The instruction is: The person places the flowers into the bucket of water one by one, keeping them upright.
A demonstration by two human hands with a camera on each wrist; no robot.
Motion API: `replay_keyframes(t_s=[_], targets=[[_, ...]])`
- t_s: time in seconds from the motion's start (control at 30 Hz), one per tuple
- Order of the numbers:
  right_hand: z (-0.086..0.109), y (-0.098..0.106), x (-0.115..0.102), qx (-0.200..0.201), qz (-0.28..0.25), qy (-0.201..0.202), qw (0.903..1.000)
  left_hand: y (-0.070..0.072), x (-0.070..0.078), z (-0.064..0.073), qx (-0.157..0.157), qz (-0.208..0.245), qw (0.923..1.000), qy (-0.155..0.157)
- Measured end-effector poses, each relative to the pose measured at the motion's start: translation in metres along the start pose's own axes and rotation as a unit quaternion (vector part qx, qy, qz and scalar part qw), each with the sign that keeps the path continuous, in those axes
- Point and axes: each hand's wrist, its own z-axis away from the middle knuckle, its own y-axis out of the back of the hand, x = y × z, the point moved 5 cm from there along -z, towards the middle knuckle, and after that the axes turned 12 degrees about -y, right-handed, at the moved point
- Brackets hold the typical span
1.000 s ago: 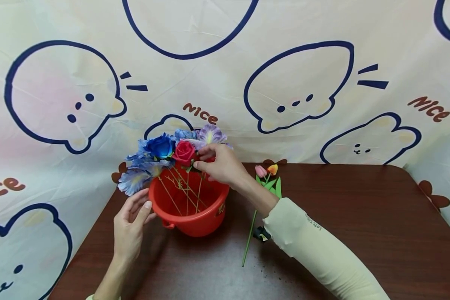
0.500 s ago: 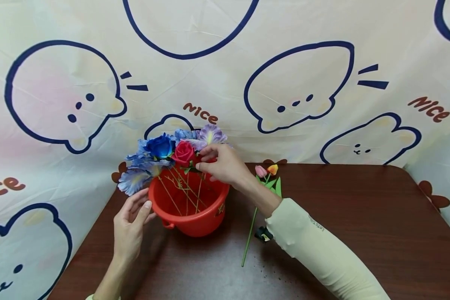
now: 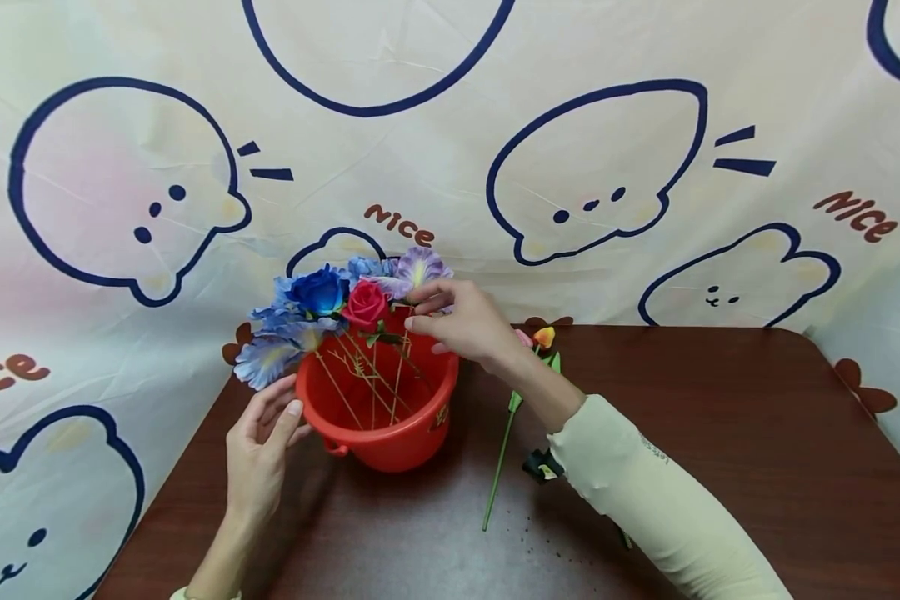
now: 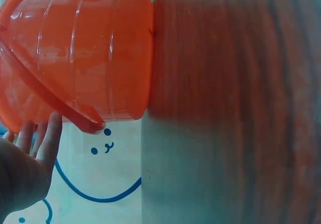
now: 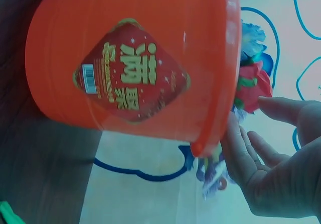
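A red bucket (image 3: 401, 454) stands upright on the table, its label (image 5: 131, 72) facing the right wrist camera. Artificial flowers lean in it, stems crossing inside: a red rose (image 3: 366, 305), a dark blue rose (image 3: 317, 292), a pale purple bloom (image 3: 423, 267) and frilly light-blue blooms (image 3: 266, 358). My left hand (image 3: 258, 454) rests at the bucket's left side with extended fingers, near the hanging handle (image 4: 47, 93). My right hand (image 3: 468, 325) is over the right rim beside the red rose, thumb and fingers apart with nothing pinched between them.
On the brown table (image 3: 720, 450), right of the bucket, lies a yellow-orange tulip (image 3: 544, 337) with a pink one, partly hidden by my forearm. A small dark object (image 3: 540, 467) and scattered dark crumbs lie nearer. A cartoon-printed cloth (image 3: 420, 158) hangs behind.
My right hand has drawn back slightly to the right, away from the red rose, its forearm covering more of the tulips. The left hand and the bucket stay put.
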Motion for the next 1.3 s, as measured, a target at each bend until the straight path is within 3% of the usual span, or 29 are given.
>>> replay_keyframes(t_s=[0.4, 0.7, 0.93, 1.3], targets=[[0.019, 0.053, 0.012, 0.027, -0.056, 0.015, 0.998, -0.001, -0.001, -0.002, 0.0, 0.004, 1.0, -0.001], [0.03, 0.091, 0.037, 0.042, -0.087, -0.011, 0.9953, 0.0, -0.001, -0.002, 0.004, 0.004, 1.0, -0.001], [0.038, 0.111, 0.058, 0.066, -0.041, -0.031, 0.9965, 0.0, -0.001, -0.001, 0.005, 0.007, 1.0, 0.003], [0.045, 0.131, 0.096, 0.07, -0.031, -0.064, 0.995, 0.0, -0.001, -0.001, 0.004, 0.006, 1.0, 0.001]])
